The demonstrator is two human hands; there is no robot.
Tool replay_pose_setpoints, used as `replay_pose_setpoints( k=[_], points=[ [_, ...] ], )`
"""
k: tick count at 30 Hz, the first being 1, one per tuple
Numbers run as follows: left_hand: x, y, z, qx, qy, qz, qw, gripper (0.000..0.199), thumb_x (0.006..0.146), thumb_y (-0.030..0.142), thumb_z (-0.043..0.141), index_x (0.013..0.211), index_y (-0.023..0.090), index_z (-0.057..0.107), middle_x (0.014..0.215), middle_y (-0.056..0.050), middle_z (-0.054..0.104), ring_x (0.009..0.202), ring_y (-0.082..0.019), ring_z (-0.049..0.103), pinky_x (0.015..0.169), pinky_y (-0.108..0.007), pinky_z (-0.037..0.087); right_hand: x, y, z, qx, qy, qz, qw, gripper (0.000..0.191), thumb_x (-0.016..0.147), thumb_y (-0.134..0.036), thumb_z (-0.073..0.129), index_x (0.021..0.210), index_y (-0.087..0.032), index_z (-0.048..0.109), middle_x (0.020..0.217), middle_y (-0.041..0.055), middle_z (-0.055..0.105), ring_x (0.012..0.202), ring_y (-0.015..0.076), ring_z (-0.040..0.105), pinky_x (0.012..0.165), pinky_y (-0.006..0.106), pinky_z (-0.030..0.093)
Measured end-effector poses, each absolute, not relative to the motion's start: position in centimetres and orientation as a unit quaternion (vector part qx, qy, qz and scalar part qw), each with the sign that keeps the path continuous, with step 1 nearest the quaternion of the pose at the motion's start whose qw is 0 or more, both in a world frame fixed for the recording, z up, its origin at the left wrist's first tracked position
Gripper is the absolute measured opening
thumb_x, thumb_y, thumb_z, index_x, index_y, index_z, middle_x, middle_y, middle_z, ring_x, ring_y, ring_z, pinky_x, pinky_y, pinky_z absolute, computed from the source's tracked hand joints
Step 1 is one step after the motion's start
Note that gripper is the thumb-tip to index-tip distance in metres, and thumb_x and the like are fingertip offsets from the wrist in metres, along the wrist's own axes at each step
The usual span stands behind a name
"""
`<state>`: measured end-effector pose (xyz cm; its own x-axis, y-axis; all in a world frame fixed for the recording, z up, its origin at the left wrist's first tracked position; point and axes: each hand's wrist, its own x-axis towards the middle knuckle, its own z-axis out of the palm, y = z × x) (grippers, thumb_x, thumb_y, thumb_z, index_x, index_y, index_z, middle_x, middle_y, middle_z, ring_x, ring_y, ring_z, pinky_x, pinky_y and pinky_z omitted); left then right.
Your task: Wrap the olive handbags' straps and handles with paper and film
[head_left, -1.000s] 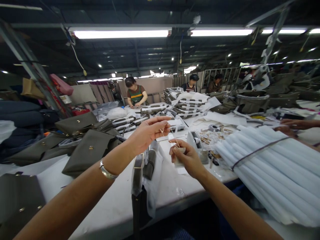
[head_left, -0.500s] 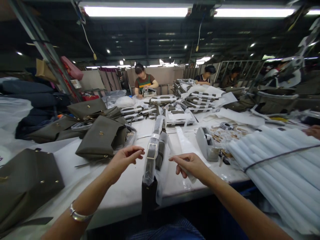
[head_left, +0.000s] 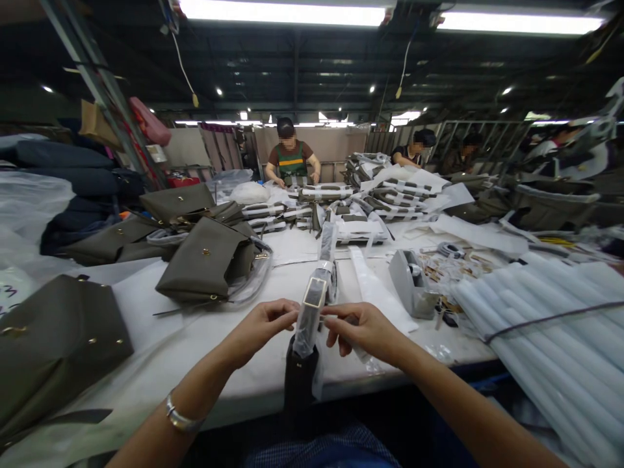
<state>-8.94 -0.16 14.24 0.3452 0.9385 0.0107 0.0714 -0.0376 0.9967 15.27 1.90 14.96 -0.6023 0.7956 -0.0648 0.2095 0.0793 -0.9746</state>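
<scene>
A dark strap with a gold buckle (head_left: pixel 314 292), wrapped in clear plastic, stands in front of me at the table edge. Its dark lower end (head_left: pixel 301 370) reaches down past the edge. At the strap's left side is my left hand (head_left: pixel 266 328), thumb and fingers closed at its plastic-covered edge. On the other side, my right hand (head_left: pixel 361 328) has its fingertips against the wrap, just below the buckle. A narrow white strip (head_left: pixel 361 353) shows under the right palm, held by the curled fingers. Part of the strap's roll behind the buckle is hidden.
Olive bags (head_left: pixel 205 260) lie to the left. Wrapped straps (head_left: pixel 326 192) are piled at the back, where a co-worker (head_left: pixel 292 156) handles one. A grey tape dispenser (head_left: pixel 412 286), small loose parts and a tied bundle of white foam tubes (head_left: pixel 546 318) stand to the right.
Both my hands have moved inward and now meet the strap from either side. The strap leans more to the right, and the white strip has moved along with the right hand.
</scene>
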Motion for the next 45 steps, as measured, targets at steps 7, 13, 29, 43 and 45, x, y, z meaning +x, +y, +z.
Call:
replay_pose_setpoints(
  k=[7,13,29,43,45],
  points=[
    [-11.3,-4.4,14.3,0.428,0.326,0.558,0.631,0.023,0.087,0.041,0.067,0.077,0.021,0.069,0.084,-0.004,0.067,0.102,-0.023,0.064,0.109,-0.044,0.041,17.2,-1.4,15.7,-0.403,-0.742,0.413,0.342,0.012,0.084,-0.038,0.071,0.090,-0.027,0.074,0.083,0.0030,0.073,0.076,0.0231,0.068,0.073,0.036,0.055],
    [-8.8,-4.4,15.5,0.502,0.367,0.535,0.571,0.027,0.086,0.033,0.070,0.110,0.023,0.073,0.081,-0.004,0.071,0.074,-0.016,0.065,0.072,-0.029,0.055,15.2,-2.2,15.7,-0.307,-0.692,0.451,0.472,0.009,0.086,-0.033,0.070,0.084,-0.025,0.067,0.091,0.0051,0.074,0.089,0.0231,0.070,0.083,0.037,0.056],
    [-6.2,-5.5,20.2,0.777,0.420,0.444,0.151,0.032,0.087,0.011,0.066,0.113,0.029,0.071,0.102,-0.001,0.071,0.093,-0.013,0.066,0.083,-0.020,0.051,12.4,-1.6,20.1,-0.304,-0.842,0.316,0.315,0.085,0.084,-0.012,0.064,0.155,-0.032,0.020,0.106,0.0021,0.073,0.095,0.0232,0.070,0.087,0.037,0.055],
    [-7.2,-11.9,18.4,0.649,0.513,0.559,-0.057,0.020,0.082,0.012,0.071,0.096,0.024,0.065,0.083,0.001,0.069,0.071,-0.011,0.066,0.063,-0.019,0.057,12.2,-3.0,15.3,-0.278,-0.717,0.445,0.458,0.034,0.089,-0.026,0.068,0.123,-0.031,0.065,0.109,0.0019,0.071,0.102,0.0156,0.065,0.098,0.030,0.050],
    [-6.9,-13.5,18.7,0.705,0.465,0.527,-0.096,0.030,0.079,0.006,0.072,0.101,0.025,0.066,0.081,0.001,0.072,0.072,-0.014,0.068,0.065,-0.021,0.059,11.7,-2.8,14.8,-0.254,-0.756,0.393,0.458,0.034,0.090,-0.021,0.067,0.122,-0.031,0.067,0.111,0.0021,0.070,0.104,0.0152,0.064,0.096,0.028,0.051]
  ],
)
